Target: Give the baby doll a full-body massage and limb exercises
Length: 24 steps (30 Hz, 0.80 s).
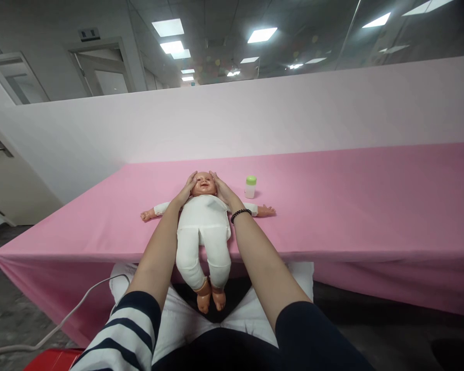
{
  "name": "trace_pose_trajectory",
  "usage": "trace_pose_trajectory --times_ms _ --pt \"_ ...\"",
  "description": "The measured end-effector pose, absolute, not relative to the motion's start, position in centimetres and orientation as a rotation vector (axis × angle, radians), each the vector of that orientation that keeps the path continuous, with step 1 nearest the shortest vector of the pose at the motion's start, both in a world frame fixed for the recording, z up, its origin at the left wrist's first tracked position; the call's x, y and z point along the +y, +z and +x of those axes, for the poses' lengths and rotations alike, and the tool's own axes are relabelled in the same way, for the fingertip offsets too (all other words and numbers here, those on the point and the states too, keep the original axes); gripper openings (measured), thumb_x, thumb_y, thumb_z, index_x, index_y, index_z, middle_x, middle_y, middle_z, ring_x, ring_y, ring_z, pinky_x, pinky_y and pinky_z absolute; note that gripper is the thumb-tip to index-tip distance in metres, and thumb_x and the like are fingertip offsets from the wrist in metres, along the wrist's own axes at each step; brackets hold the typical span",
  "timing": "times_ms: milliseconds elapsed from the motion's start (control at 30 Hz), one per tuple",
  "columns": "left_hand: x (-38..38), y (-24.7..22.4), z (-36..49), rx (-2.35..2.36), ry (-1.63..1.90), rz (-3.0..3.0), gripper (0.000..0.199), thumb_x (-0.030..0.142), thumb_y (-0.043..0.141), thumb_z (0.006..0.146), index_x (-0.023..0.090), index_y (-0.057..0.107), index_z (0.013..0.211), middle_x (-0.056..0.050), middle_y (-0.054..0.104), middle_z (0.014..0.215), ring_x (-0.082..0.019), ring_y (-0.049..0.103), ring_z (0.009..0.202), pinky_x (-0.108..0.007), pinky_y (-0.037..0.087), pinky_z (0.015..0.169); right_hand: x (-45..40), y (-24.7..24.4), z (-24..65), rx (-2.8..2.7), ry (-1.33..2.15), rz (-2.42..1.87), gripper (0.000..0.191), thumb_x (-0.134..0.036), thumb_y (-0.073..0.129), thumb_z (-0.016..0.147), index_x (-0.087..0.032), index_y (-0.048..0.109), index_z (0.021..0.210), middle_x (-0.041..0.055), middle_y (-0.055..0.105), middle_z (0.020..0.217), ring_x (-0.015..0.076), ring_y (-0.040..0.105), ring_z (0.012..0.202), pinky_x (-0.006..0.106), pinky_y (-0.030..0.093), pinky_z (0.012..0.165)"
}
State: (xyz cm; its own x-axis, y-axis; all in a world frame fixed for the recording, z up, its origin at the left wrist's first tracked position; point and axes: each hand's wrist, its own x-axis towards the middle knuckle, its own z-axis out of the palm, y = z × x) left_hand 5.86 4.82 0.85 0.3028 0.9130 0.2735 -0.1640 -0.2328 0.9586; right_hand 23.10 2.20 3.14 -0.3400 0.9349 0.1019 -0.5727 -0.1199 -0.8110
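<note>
A baby doll [204, 219] in white clothing lies on its back on the pink-covered table [332, 206], its arms spread to both sides and its legs over the front edge. My left hand [187, 187] rests against the left side of the doll's head, fingers stretched along it. On the other side, my right hand [221, 188] lies along the head in the same way. Both hands are open, with the face showing between them. Right of the head stands a small bottle [250, 187] with a green lid.
Behind the table runs a white wall [278, 118] with glass above it. A door [11, 175] is at the far left. A pale cable [71, 313] hangs at the lower left, near a red object [52, 359] on the floor side.
</note>
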Motion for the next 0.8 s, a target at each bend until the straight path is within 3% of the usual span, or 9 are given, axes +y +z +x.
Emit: trace_pose_trajectory --times_ms 200,600,800 --pt "3.9 1.7 6.3 0.778 1.234 1.435 0.076 0.059 0.058 0.093 0.033 0.032 0.159 -0.006 0.039 0.164 -0.026 0.042 0.149 -0.039 0.036 0.122 1.7 3.9 22.7 -0.859 1.645 -0.602 0.060 -0.054 0.046 0.104 -0.021 0.042 0.154 0.0128 0.068 0.134 0.0225 0.069 0.119 0.038 0.054 0.108" --pt "3.4 2.1 6.7 0.787 1.241 1.396 0.068 0.050 0.051 0.098 0.029 0.031 0.159 -0.008 0.037 0.164 -0.026 0.046 0.146 -0.041 0.037 0.122 1.1 4.5 22.0 -0.841 1.621 -0.633 0.058 -0.057 0.042 0.104 -0.025 0.044 0.153 0.0100 0.068 0.132 0.0248 0.067 0.124 0.041 0.055 0.107" --pt "2.7 2.9 7.1 0.833 1.248 1.377 0.081 0.056 0.057 0.095 0.034 0.020 0.163 -0.006 0.031 0.168 -0.027 0.041 0.150 -0.040 0.037 0.122 1.6 4.2 21.7 -0.874 1.568 -0.677 0.061 -0.058 0.046 0.103 -0.025 0.044 0.154 0.0099 0.067 0.135 0.0248 0.066 0.124 0.039 0.053 0.110"
